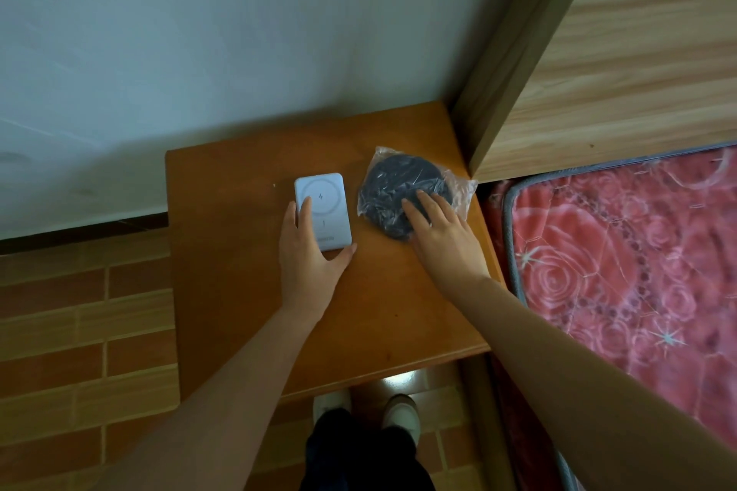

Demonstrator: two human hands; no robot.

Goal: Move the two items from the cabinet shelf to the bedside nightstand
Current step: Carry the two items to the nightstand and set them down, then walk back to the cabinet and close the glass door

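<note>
A white rectangular power bank (325, 207) lies flat on the orange-brown wooden nightstand (239, 291). My left hand (309, 257) cups its near end, with fingers along its left side and the thumb at its near right corner. To the right lies a black round item in a clear plastic bag (393, 187), also flat on the nightstand. My right hand (442, 237) rests on its near right part with fingers spread and flat.
A pale wall (199, 52) stands behind the nightstand. A light wooden headboard (618, 72) and a red rose-patterned mattress (638, 263) lie to the right. Brown tiled floor (79, 331) is on the left; my shoes (401, 413) show below the nightstand's front edge.
</note>
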